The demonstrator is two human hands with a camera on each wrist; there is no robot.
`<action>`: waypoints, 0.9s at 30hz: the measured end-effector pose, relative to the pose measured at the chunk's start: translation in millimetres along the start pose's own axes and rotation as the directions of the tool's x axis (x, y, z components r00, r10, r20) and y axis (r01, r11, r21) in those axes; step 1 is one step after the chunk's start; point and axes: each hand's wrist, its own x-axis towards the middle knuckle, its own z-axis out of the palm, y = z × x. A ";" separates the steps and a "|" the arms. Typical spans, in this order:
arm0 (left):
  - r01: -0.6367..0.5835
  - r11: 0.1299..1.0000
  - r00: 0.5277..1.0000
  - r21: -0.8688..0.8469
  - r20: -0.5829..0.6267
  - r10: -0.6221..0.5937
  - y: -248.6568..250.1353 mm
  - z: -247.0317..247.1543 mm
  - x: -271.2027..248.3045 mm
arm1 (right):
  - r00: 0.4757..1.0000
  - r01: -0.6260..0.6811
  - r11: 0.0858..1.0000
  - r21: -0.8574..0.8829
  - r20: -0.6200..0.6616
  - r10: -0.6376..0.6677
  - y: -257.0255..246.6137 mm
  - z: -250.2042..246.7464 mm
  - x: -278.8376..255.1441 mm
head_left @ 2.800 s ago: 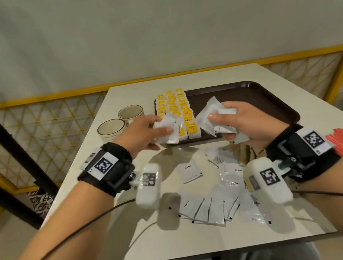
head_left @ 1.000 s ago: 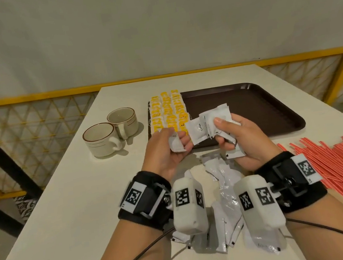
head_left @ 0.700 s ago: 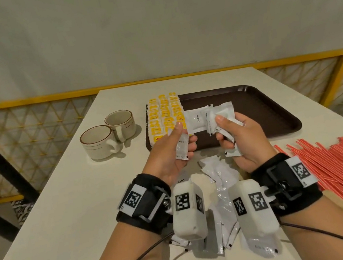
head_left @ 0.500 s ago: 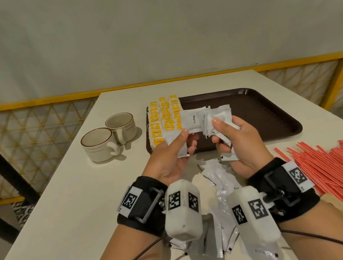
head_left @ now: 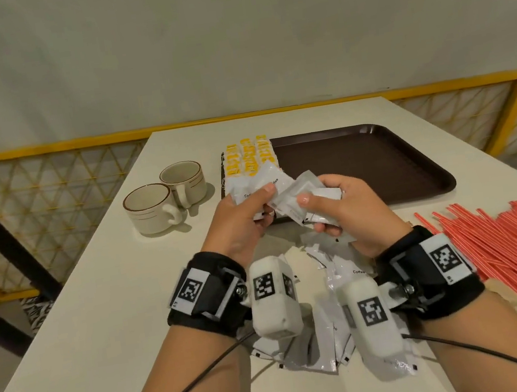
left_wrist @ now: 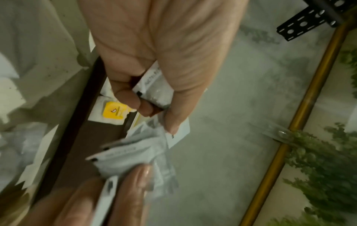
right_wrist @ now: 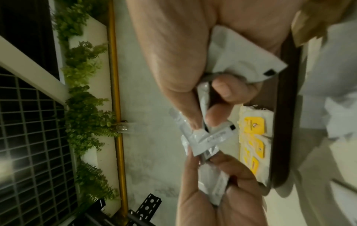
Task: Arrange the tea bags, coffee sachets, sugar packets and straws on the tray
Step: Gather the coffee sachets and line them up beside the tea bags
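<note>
Hands meet above the near edge of the dark brown plastic tray (head_left: 362, 161): our left hand (head_left: 237, 222) pinches a couple of white paper coffee sachets (head_left: 257, 182) between thumb and fingers, and our right hand (head_left: 349, 213) grips a small fan of the same sachets (head_left: 300, 195), thumb on top. From the left wrist view the thumb and curled fingers (left_wrist: 133, 97) clearly clamp one sachet, with more passing to the other hand below.

Half a second ago the two bundles were a little apart; now they touch and overlap, so we judge that we are squaring the sachets into one stack before laying them down. A few seconds back our hands were further out over the tray; they have drawn in closer to us since.

White tea bags with yellow tags (head_left: 247, 159) already lie in rows at the tray's left end, so that part looks done. Most of the tray is bare. Many loose sachets (head_left: 317, 343) are strewn on the cream surface (head_left: 71, 338) under our wrists, and thin red plastic straws (head_left: 507, 247) lie in a heap to the right, off the tray. Two beige ceramic cups (head_left: 164, 199) stand left of the tray. Sugar packets we cannot pick out.
</note>
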 end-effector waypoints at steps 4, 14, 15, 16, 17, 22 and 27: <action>0.000 0.999 0.997 -0.053 0.074 0.004 -2.6 13.4 -4.8 | 0.995 -0.071 0.997 0.042 0.068 0.068 3.3 4.5 -0.3; 0.063 0.978 0.998 -0.197 0.019 -0.060 0.0 7.5 0.1 | 0.993 -0.106 0.941 0.322 -0.011 0.116 5.1 -9.2 10.1; 0.089 0.977 0.996 -0.196 0.025 -0.085 -1.1 8.4 -0.5 | 0.993 -0.102 0.944 0.314 -0.025 0.116 5.9 -8.8 10.6; 0.116 0.976 0.993 -0.186 0.026 -0.113 -2.7 8.3 0.0 | 0.993 -0.100 0.949 0.300 -0.033 0.115 6.6 -8.6 10.7; 0.146 0.974 0.989 -0.171 0.034 -0.142 -3.1 8.0 -0.1 | 0.993 -0.098 0.954 0.283 -0.039 0.114 7.3 -8.3 10.7; 0.183 0.982 0.975 0.034 0.124 -0.186 -5.6 4.3 -0.5 | 0.997 -0.048 0.986 0.157 -0.052 0.057 8.6 -6.6 9.1; 0.192 0.981 0.968 0.035 0.155 -0.195 -6.4 5.6 -4.7 | 0.996 -0.075 0.987 0.142 -0.029 0.080 8.1 -8.0 9.4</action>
